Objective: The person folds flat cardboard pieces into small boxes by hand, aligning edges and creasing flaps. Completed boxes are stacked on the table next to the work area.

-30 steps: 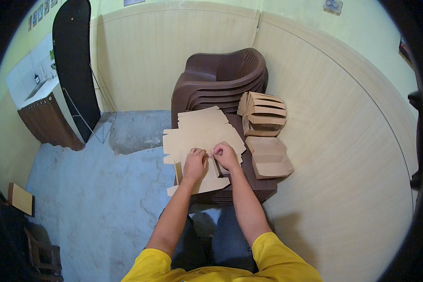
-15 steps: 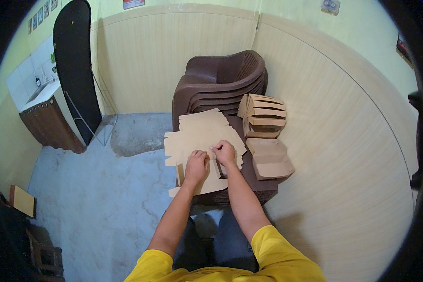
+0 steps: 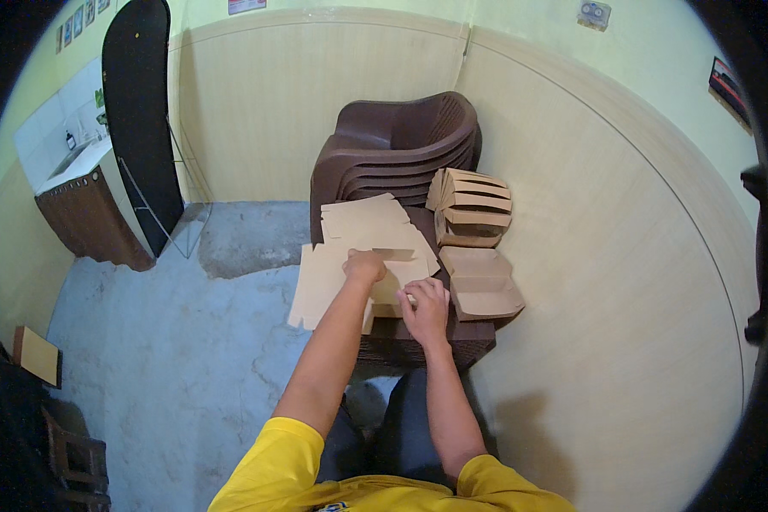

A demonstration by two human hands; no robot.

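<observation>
A brown cardboard box [image 3: 398,273], partly folded with some walls raised, lies in front of me on top of flat cardboard blanks [image 3: 358,224]. My left hand [image 3: 364,266] is closed at the box's left side, its fingers curled on the cardboard; the fingertips are partly hidden. At the near right corner, my right hand [image 3: 425,309] has its fingers bent over the box's edge, with the thumb on the left. The cardboard rests on a stack of brown plastic chairs [image 3: 474,334].
Another stack of brown plastic armchairs [image 3: 384,128] stands behind the cardboard. To the right are several folded cardboard boxes [image 3: 478,205] piled together and an opened cardboard box [image 3: 486,286]. A panelled wall [image 3: 589,256] curves along the right. An ironing board [image 3: 141,119] leans at the far left beside a sink counter [image 3: 81,166].
The cardboard has turned and its walls now stand up more. My left hand has moved up and slightly right; my right hand has come down toward me to the near right corner.
</observation>
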